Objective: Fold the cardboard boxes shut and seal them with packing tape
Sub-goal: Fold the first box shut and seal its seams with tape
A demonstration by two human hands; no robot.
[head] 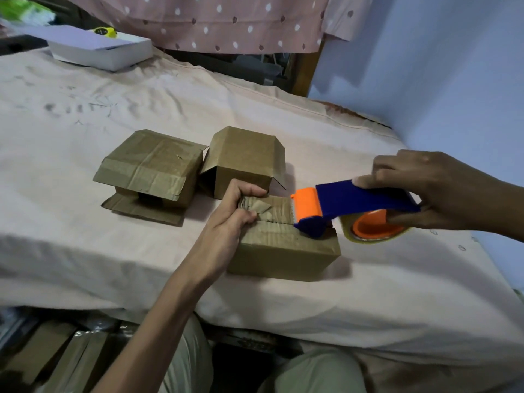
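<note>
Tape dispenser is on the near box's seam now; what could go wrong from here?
1. The left hand is bunching crumpled tape at the near box seam's start, so the strip may wrinkle or lift.
2. The tape dispenser, held by the right hand, has its toothed blade close to the left fingers; a slip could nick them.

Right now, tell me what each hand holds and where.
Right hand grips the tape dispenser by its blue handle. Left hand pinches crumpled tape at the near box top's left end.
</note>
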